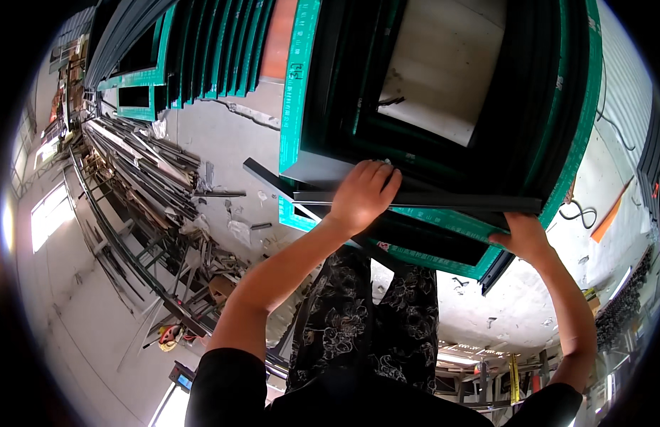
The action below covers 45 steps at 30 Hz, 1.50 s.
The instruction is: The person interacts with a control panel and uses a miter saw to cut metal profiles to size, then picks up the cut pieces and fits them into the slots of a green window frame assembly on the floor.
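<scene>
A long dark strip (pixel 444 200) lies crosswise over the near side of a stack of black window frames (pixel 292 85) faced with green printed film. My left hand (pixel 364 196) is closed over the strip toward its left end, fingers bent over the far side. At its right end my right hand (pixel 523 238) grips the strip, with the thumb against the green film below; its other fingers are mostly hidden. Under the left end, another dark bar (pixel 266 175) sticks out at a slant to the left. A short black profile end (pixel 496 274) juts out below the frames near my right hand.
More green-faced frames (pixel 163 64) stand in a row at the upper left. Long metal offcuts (pixel 141 160) and scraps are heaped on the floor at left. An orange pointed piece (pixel 609 210) and a black cable (pixel 579 213) lie at right. My legs stand close to the frames.
</scene>
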Motion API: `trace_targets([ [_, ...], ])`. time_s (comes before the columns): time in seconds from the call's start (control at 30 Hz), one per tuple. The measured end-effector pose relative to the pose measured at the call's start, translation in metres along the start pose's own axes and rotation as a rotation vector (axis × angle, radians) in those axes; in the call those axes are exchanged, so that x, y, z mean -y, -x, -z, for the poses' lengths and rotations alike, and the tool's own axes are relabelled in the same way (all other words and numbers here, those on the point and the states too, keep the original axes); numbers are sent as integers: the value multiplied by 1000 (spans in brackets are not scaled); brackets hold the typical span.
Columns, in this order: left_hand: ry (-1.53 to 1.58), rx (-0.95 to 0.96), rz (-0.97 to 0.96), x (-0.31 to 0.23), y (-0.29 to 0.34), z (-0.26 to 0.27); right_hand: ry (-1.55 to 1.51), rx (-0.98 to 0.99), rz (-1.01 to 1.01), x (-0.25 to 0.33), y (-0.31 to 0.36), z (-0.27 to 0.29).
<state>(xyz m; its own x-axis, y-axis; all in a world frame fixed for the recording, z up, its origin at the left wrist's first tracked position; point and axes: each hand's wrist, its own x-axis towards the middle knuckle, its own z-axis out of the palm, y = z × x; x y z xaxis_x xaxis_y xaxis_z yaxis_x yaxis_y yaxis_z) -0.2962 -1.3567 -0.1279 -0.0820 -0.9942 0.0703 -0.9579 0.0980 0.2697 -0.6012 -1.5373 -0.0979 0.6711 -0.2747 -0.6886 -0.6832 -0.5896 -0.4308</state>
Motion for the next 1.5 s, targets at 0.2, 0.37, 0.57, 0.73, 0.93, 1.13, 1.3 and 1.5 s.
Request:
trace_targets([
  [0.2,1,-48,22,-4,-1,-7,3,64,-76,10,2,9],
  [0.37,46,147,98,2,7,-14,39,129,-121,19,-6,9],
  [0.57,108,6,33,2,1,-3,-20,95,-90,10,-2,6],
  [0.73,116,125,87,-9,-5,6,-91,-106,-10,4,3,2],
  [0.93,141,65,102,-20,-12,27,73,-228,-6,7,13,5],
  [1.13,138,99,78,16,-12,48,122,-294,-25,34,-3,5],
  [1.3,140,115,19,47,-13,33,149,-400,54,37,-27,0],
  [1.5,128,190,41,42,-19,53,35,-212,-101,67,-31,1],
])
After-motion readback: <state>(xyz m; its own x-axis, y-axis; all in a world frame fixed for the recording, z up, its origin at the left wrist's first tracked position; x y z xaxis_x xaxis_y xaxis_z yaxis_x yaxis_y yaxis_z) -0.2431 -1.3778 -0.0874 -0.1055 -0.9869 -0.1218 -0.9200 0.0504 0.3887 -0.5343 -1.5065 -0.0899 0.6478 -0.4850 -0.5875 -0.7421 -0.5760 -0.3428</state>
